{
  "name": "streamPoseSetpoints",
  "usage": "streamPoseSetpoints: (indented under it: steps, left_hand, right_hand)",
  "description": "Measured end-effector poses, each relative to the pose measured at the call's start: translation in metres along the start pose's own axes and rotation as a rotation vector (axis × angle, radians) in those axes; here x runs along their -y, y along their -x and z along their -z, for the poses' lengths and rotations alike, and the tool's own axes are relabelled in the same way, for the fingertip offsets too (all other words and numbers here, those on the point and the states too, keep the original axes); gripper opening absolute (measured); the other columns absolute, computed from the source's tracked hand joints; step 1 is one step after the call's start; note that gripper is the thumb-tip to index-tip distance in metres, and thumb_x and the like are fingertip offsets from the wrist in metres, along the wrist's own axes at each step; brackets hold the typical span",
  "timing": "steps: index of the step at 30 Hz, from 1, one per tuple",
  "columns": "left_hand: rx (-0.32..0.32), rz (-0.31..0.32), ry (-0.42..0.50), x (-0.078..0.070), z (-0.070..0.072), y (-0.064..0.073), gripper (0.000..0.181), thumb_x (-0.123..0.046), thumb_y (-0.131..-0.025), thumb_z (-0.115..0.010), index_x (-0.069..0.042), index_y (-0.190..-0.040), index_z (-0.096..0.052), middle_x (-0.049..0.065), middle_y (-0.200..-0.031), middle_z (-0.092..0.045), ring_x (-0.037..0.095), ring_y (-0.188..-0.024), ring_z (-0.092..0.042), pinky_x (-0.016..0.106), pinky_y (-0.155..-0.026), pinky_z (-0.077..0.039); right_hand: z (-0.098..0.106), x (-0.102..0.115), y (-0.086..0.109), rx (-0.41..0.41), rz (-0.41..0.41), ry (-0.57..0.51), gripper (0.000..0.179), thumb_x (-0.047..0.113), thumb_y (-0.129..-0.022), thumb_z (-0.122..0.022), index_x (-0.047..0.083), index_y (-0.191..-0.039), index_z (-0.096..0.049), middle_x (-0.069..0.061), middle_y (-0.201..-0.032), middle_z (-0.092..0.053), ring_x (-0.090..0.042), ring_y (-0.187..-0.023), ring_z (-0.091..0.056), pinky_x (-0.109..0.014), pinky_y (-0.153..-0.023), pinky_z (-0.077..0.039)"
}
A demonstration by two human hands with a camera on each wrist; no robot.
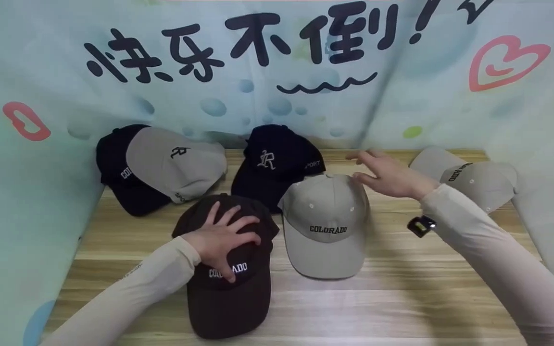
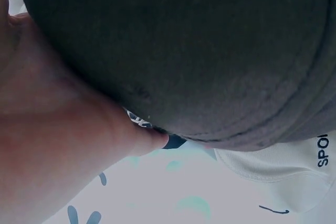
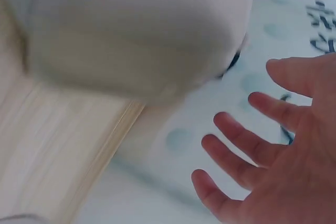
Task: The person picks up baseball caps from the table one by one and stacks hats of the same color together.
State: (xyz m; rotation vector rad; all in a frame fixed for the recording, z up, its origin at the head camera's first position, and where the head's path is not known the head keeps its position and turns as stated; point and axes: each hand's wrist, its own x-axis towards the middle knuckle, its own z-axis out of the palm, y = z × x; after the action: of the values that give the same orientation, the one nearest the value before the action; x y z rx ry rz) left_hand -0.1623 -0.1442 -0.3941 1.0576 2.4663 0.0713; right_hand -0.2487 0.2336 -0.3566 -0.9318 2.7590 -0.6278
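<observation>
A dark brown cap [image 1: 229,312] lettered COLORADO sits at the front, brim toward me. My left hand [image 1: 221,240] rests on its crown, fingers spread wide and thumb over the lettering. Close up in the left wrist view, the cap's crown fills the upper part, with the hand against its side. To the right of it is a light grey COLORADO cap [image 1: 327,257], brim also toward me. My right hand [image 1: 385,175] is beside the grey cap's upper right, its fingers apart and holding nothing, as the right wrist view also shows.
Behind these is a navy cap [image 1: 279,154] with an R emblem. At the back left, a grey R cap [image 1: 181,168] overlaps another navy cap [image 1: 140,199]. One more light grey cap [image 1: 488,180] lies at the back right. A printed cloth backdrop [image 1: 258,113] encloses the wooden tabletop [image 1: 315,312].
</observation>
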Motion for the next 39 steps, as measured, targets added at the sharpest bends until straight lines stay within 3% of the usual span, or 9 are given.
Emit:
streamPoseSetpoints:
  steps: [8,15,23,29,33,35,39]
  left_hand:
    - [-0.010,0.012,-0.012,0.001,-0.001,0.003,0.074,-0.040,-0.063,-0.089,-0.027,-0.126,-0.051,0.006,-0.153,-0.023,0.049,-0.138,-0.012,0.072,-0.102,-0.001]
    - [-0.010,0.015,0.001,0.002,-0.001,0.002,0.075,-0.041,-0.064,-0.089,-0.028,-0.127,-0.051,0.006,-0.154,-0.022,0.049,-0.139,-0.010,0.071,-0.102,0.002]
    - [-0.020,-0.005,0.006,0.002,-0.003,0.001,0.075,-0.039,-0.063,-0.089,-0.026,-0.126,-0.051,0.007,-0.153,-0.023,0.050,-0.138,-0.012,0.072,-0.102,0.000]
    - [-0.020,0.002,0.011,0.002,-0.004,0.000,0.075,-0.041,-0.064,-0.089,-0.028,-0.127,-0.051,0.005,-0.153,-0.022,0.049,-0.139,-0.011,0.071,-0.102,0.001]
    - [-0.020,0.001,0.012,0.003,-0.006,-0.001,0.075,-0.042,-0.064,-0.088,-0.029,-0.127,-0.050,0.005,-0.154,-0.022,0.048,-0.139,-0.012,0.071,-0.102,0.002]
    - [-0.024,-0.002,0.009,0.003,-0.006,-0.002,0.076,-0.043,-0.063,-0.088,-0.029,-0.128,-0.050,0.005,-0.154,-0.022,0.048,-0.138,-0.013,0.071,-0.102,0.001]
    - [-0.029,-0.001,0.000,0.003,-0.006,-0.001,0.077,-0.043,-0.063,-0.089,-0.029,-0.128,-0.050,0.005,-0.153,-0.022,0.049,-0.138,-0.013,0.071,-0.102,0.001]
  right_hand:
    - [0.019,-0.036,0.044,0.011,-0.107,-0.080,0.038,0.015,-0.100,-0.052,-0.006,-0.131,-0.046,-0.030,-0.129,-0.046,-0.044,-0.117,-0.046,-0.058,-0.093,-0.038]
    - [0.036,-0.056,0.058,-0.033,-0.136,-0.060,0.029,0.011,-0.100,-0.051,-0.007,-0.121,-0.054,-0.026,-0.116,-0.056,-0.043,-0.108,-0.054,-0.056,-0.088,-0.042]
    - [0.059,-0.066,0.068,0.018,-0.361,-0.144,0.039,0.025,-0.103,-0.047,-0.005,-0.128,-0.050,-0.031,-0.120,-0.054,-0.050,-0.111,-0.052,-0.055,-0.084,-0.046]
    - [0.074,-0.081,0.087,0.007,-0.464,-0.194,0.050,0.037,-0.104,-0.041,-0.002,-0.135,-0.044,-0.029,-0.130,-0.049,-0.041,-0.117,-0.047,-0.042,-0.084,-0.043]
    - [0.074,-0.098,0.103,-0.033,-0.502,-0.201,0.051,0.036,-0.104,-0.040,-0.003,-0.135,-0.043,-0.028,-0.128,-0.050,-0.033,-0.111,-0.050,-0.028,-0.079,-0.042]
    - [0.073,-0.107,0.111,-0.034,-0.524,-0.202,0.052,0.037,-0.104,-0.039,-0.004,-0.135,-0.041,-0.030,-0.127,-0.050,-0.035,-0.111,-0.049,-0.032,-0.081,-0.042]
    - [0.072,-0.121,0.126,-0.023,-0.569,-0.199,0.055,0.036,-0.104,-0.035,-0.010,-0.134,-0.037,-0.038,-0.127,-0.043,-0.048,-0.114,-0.042,-0.053,-0.087,-0.039]
